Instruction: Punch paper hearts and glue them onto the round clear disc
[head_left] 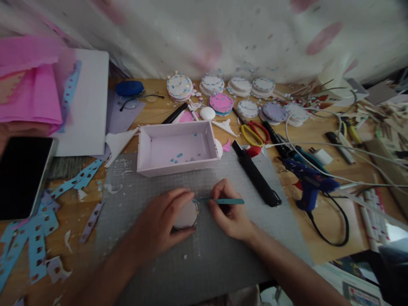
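Observation:
On the grey cutting mat, my left hand curls around a small round white paper disc and keeps it on the mat. The disc has a decorated edge, partly hidden by my fingers. My right hand pinches slim teal tweezers, their thin tip pointing left at the disc's upper right edge. Whether the tip touches the disc is too small to tell. Just beyond both hands stands a pale lilac open box with several small blue and lilac paper hearts inside.
Several decorated round paper cakes line the back. To the right lie a black utility knife, yellow-and-red-handled scissors, a blue glue gun and white cables. Punched blue paper strips and a phone lie left.

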Tool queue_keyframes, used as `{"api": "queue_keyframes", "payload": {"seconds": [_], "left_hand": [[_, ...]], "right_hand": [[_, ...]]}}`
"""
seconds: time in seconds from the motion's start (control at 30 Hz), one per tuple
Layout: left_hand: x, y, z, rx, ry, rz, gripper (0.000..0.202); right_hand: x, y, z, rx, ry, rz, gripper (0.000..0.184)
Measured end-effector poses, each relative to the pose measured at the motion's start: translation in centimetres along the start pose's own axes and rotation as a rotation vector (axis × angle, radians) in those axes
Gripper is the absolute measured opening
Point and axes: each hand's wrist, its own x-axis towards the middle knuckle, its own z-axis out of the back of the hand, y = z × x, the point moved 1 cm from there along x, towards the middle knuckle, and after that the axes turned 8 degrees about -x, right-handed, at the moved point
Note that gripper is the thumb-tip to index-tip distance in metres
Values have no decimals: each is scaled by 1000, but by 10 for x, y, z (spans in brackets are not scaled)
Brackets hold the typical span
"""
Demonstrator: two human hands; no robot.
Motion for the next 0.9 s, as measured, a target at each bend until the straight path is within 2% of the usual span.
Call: {"api": "queue_keyframes", "payload": {"seconds": [0.3, 0.53, 0.9], "left_hand": [[0, 2, -1, 4, 5, -1, 64], [-1, 2, -1, -1, 10, 15, 67], [-2, 3, -3, -17, 8, 20, 69]], "right_hand": [[2, -2, 2, 91, -41, -29, 15], [3, -1, 0, 52, 21, 1, 16], [4, 0, 1, 94, 26, 21, 16]]}}
